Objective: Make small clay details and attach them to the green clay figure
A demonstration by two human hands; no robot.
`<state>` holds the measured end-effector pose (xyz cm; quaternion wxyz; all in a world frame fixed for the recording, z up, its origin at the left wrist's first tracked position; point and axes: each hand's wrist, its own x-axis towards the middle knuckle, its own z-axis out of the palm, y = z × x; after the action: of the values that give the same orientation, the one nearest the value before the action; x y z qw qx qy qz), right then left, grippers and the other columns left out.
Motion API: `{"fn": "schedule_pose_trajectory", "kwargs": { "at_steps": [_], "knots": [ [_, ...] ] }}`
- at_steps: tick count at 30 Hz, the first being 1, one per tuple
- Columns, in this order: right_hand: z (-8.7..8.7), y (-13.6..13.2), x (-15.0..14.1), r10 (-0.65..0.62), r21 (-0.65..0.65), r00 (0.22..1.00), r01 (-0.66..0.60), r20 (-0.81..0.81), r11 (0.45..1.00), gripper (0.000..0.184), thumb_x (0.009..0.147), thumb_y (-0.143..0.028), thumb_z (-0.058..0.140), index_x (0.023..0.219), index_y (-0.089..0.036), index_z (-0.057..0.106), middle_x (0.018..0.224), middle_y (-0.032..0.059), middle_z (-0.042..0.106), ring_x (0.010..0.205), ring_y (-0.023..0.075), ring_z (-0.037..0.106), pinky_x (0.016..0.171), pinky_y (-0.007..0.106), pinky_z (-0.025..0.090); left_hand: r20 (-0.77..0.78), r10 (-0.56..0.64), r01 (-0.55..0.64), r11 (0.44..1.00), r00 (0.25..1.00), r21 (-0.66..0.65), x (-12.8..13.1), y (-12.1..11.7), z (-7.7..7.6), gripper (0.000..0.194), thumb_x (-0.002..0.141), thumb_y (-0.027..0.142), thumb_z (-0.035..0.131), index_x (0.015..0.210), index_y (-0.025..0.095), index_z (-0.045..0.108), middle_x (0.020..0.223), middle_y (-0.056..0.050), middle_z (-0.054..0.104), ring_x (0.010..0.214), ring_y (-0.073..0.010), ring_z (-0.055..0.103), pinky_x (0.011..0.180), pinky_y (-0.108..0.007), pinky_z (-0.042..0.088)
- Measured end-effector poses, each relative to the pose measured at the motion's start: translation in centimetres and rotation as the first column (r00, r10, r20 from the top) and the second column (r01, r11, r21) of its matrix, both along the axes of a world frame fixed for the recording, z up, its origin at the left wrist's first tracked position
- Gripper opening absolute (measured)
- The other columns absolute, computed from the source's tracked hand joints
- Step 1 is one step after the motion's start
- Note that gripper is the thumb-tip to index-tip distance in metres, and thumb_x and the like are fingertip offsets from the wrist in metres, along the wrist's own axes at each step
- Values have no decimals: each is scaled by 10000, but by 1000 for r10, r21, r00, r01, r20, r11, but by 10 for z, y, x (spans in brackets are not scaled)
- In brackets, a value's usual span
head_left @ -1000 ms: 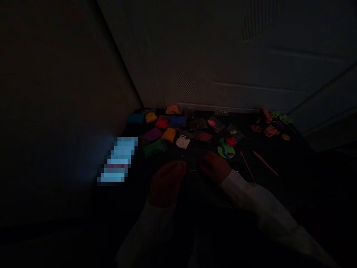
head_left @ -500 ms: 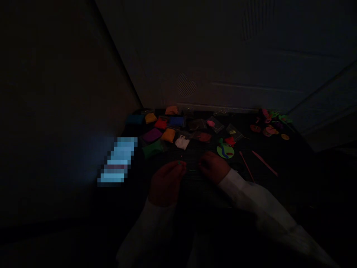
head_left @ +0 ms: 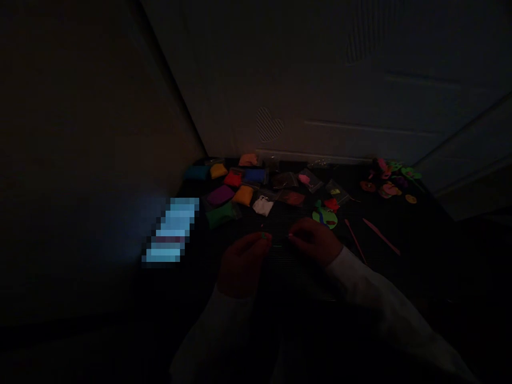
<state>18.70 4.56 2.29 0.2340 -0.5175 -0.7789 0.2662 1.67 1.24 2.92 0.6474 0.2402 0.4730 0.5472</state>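
My left grip (head_left: 242, 264) pinches a green bit (head_left: 263, 236); my right grip (head_left: 316, 242), I can't tell. A thin green strip (head_left: 277, 246) lies sideways between them, nearer my left.

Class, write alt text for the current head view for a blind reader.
The left hand pinches a small green piece near the right hand in dim light. Coloured bags lie beyond, two pink tools to the right.
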Motion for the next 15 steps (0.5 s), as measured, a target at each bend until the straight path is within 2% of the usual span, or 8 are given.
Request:
{"fn": "schedule_pose_trajectory", "kwargs": {
  "at_steps": [2,4,7,9,15],
  "knots": [
    [15,-6,5,-16,-86,987,2,-159,996,146,735,-276,515,813,-159,555,776,17,548,693,93,512,606,222,417,-30,-57,57,998,998,3,3,-2,3,171,564,233,660,705,138,650,676,-38,641,599,-90,563,523,-162,440],
    [34,-14,9,-48,-196,929,-26,-367,980,167,709,-302,554,793,-158,550,771,11,561,696,92,526,615,221,427,7,-88,88,996,996,8,8,-5,10,166,564,244,662,706,160,650,682,-21,644,606,-86,566,529,-155,439],
    [63,-27,15,-38,-221,852,-91,-522,971,128,692,-253,580,787,-170,554,779,3,576,721,96,546,640,221,443,62,-199,197,980,978,35,19,-10,25,135,581,250,655,699,184,651,657,-2,641,591,-81,567,528,-152,436],
    [77,-35,17,-16,-194,840,-107,-542,975,89,697,-206,574,781,-179,561,772,-1,578,722,95,552,640,214,452,45,-287,284,957,957,61,26,-13,35,128,593,244,647,706,184,653,664,-8,641,578,-87,564,516,-164,432],
    [95,-50,23,36,-41,911,-58,-411,997,93,719,-214,556,811,-204,567,814,11,578,741,105,554,638,218,464,-89,-303,313,940,949,133,37,-19,50,121,611,226,629,714,167,655,758,-31,640,652,-127,573,561,-205,437]
  ]
}}
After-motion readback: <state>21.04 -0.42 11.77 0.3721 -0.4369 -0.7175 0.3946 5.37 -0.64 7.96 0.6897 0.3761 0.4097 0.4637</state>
